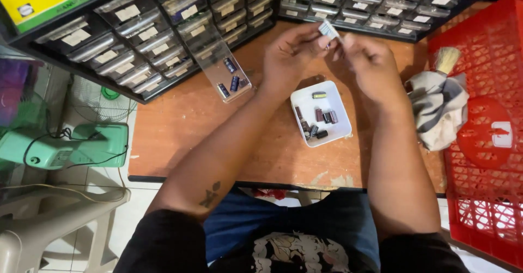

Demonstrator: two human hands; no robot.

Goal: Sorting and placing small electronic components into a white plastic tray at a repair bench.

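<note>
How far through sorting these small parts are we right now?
Looks done: a few blue capacitors lie in the pulled-out clear drawer. In hand: the left hand and right hand pinch one small grey striped component between them, above the desk. Left, as it appears: about eight mixed components still sit in the white tray.

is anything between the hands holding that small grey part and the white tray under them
Nothing visible. The left hand and right hand pinch the small grey ribbed component above the wooden table, and the space down to the white square plastic tray of small cylindrical parts looks open.
</note>
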